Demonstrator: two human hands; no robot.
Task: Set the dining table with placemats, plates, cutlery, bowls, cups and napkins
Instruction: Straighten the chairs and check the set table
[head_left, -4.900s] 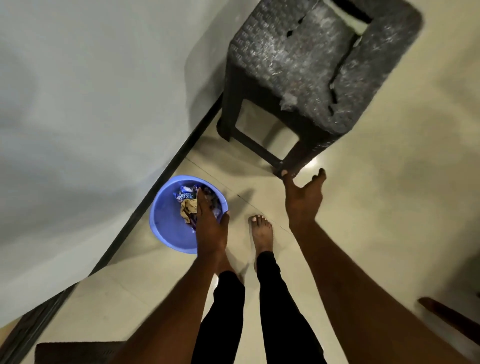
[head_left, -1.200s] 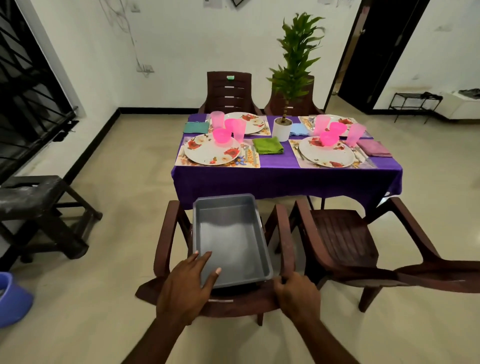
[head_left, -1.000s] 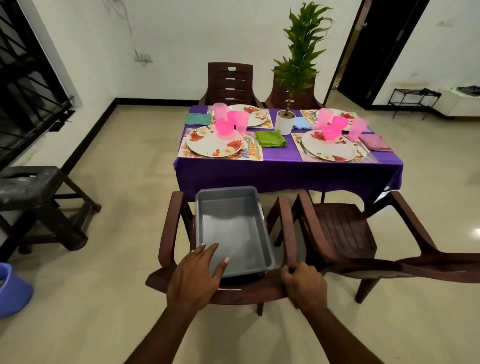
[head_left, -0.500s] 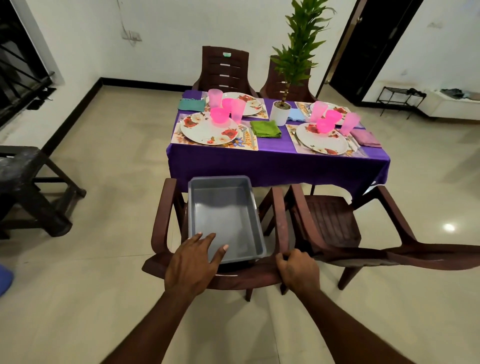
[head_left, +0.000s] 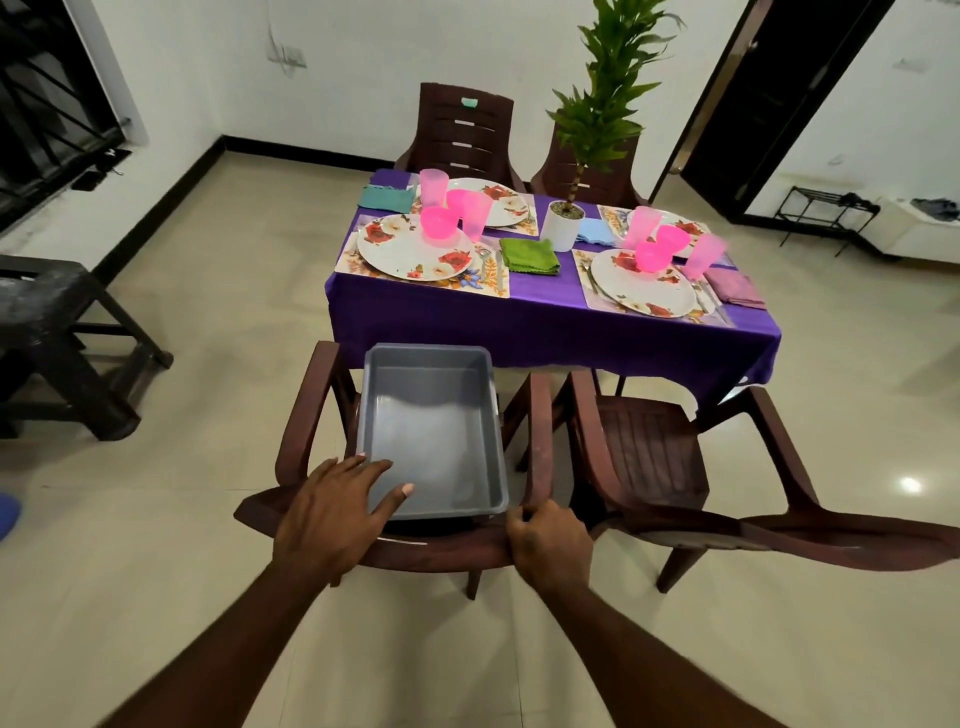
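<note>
Left hand (head_left: 332, 514) lies flat, fingers spread, on near rim of grey rectangular plastic tub (head_left: 434, 428) sitting on brown plastic armchair (head_left: 415, 545). Right hand (head_left: 550, 540) curls tight round chair's backrest edge. Beyond: purple-clothed dining table (head_left: 550, 317), floral plates (head_left: 415, 248) and pink cups (head_left: 477, 214) laid.

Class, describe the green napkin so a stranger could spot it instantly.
Find the purple-clothed table. Beside the white plant pot, between the two near plates, lies the green napkin. It is the only green one; the others are teal, pale blue and mauve.
</note>
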